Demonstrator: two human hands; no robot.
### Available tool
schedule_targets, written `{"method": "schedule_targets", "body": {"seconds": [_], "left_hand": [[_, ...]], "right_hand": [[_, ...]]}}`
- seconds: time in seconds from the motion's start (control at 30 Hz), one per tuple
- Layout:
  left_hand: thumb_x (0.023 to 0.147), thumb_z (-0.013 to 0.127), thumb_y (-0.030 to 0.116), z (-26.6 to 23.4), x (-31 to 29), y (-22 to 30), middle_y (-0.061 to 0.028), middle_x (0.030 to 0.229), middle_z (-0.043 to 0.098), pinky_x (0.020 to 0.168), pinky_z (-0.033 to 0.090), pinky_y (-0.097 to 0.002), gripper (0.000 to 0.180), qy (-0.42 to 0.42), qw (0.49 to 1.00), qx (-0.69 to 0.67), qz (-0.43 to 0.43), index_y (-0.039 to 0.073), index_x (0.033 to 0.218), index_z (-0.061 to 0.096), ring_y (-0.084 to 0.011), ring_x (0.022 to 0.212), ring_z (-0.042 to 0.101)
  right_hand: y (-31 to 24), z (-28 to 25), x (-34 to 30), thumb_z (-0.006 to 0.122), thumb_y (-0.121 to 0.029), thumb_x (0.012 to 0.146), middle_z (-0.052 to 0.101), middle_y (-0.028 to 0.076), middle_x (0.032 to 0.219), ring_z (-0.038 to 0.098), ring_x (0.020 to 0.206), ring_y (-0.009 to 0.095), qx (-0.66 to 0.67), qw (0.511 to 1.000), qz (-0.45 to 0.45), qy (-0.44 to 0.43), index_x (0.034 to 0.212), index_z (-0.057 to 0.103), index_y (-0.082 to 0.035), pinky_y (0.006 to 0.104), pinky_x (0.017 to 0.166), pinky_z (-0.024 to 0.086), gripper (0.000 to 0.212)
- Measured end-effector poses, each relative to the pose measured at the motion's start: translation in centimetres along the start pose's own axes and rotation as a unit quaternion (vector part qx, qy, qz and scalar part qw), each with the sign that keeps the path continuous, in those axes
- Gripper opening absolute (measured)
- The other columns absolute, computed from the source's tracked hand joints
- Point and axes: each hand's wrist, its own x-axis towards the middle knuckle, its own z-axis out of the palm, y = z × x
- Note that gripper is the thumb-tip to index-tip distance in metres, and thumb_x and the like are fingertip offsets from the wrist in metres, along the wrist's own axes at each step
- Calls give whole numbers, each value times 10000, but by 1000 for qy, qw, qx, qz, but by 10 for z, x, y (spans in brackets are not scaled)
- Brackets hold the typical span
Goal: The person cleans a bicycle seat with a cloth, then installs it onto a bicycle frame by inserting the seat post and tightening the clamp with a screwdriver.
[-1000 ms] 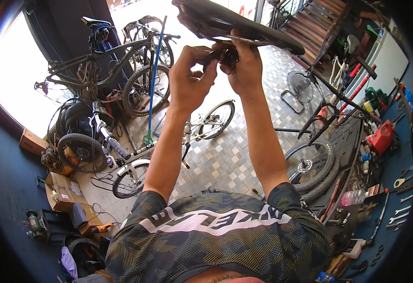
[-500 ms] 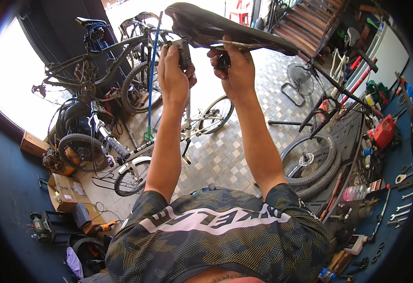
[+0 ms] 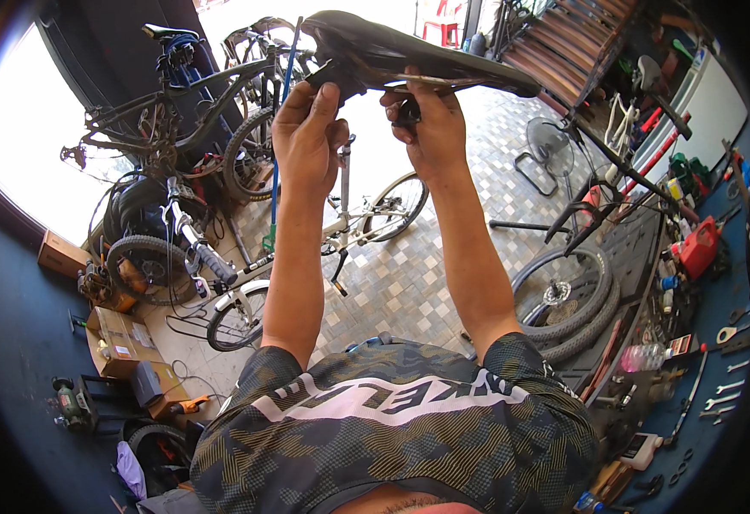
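Two bare hands are raised ahead of the chest, both at the underside of a long, glossy black bicycle saddle (image 3: 444,58) with a tapering right end. The saddle is held up in the air, roughly level, above a floor of grey and beige tiles (image 3: 392,283).

Right hand (image 3: 435,137): the thumb and fingers are clamped around a thin, pale metal rail (image 3: 431,80) under the middle of the saddle. A small, rounded black piece (image 3: 408,111) sits among the curled fingers. This hand appears to carry the load; for good support, grip the rail near the balance point, hold the wrist in line with the forearm, and prevent the saddle from rolling.

Left hand (image 3: 306,141): the thumb and fingers pinch a dark, flat-sided block (image 3: 338,81) below the broad left end of the saddle. The overlap and dark tones hide whether the block touches the saddle or stands just short of it. Hold the block by its edges, leave its flat face unobstructed, and align it squarely before applying any pressure.

General: brace both elbows toward the body to reduce tremor, and tilt the underside toward the light for inspection. Secure the small piece against the palm; a loosened finger could drop it near the pale-framed bicycle (image 3: 341,224) standing below.
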Motion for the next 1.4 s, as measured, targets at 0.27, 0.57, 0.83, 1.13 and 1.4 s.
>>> {"method": "schedule_targets", "body": {"seconds": [0.27, 0.57, 0.83, 1.13, 1.4], "left_hand": [[892, 802, 128, 4, 12, -1, 36, 684, 610, 446, 283, -198, 220, 62, 986, 137, 67, -31, 1034, 746, -4, 516, 414], [907, 790, 190, 4, 12, 5, 17, 723, 653, 465, 291, -216, 332, 28, 960, 278, 30, -29, 1151, 737, -8, 536, 409], [919, 773, 185, 10, 14, 7, -13, 784, 697, 537, 374, -243, 321, 19, 947, 313, 72, -28, 1157, 737, -44, 606, 470], [926, 736, 157, -2, 17, -4, -95, 828, 734, 635, 477, -255, 234, -27, 880, 429, 203, 38, 1126, 760, -96, 693, 615], [915, 738, 142, 10, 8, 11, -94, 815, 751, 603, 469, -268, 216, -48, 903, 420, 73, 25, 1094, 771, -89, 665, 607]], "right_hand": [[-1, 9, 3, 617, -287, 1024, 705, 109, 799, 618, 631, 115, -11, 1000, 14, -19, 1069, 627, -78, 201, 433, 382, 214], [0, 7, 4, 618, -291, 1025, 712, 105, 826, 619, 642, 106, -46, 998, 36, -33, 1117, 621, -71, 201, 440, 392, 239], [-1, 1, 2, 671, -331, 994, 717, 104, 846, 612, 648, 88, -79, 996, 9, -48, 1099, 646, -60, 189, 454, 400, 291], [-2, -6, -1, 672, -304, 987, 712, 100, 811, 611, 629, 94, -22, 997, 57, -43, 1085, 645, -46, 203, 443, 386, 278], [4, -6, -6, 613, -256, 1023, 698, 69, 802, 609, 639, 101, -59, 995, 61, -49, 1077, 641, -69, 201, 436, 368, 196]]}}
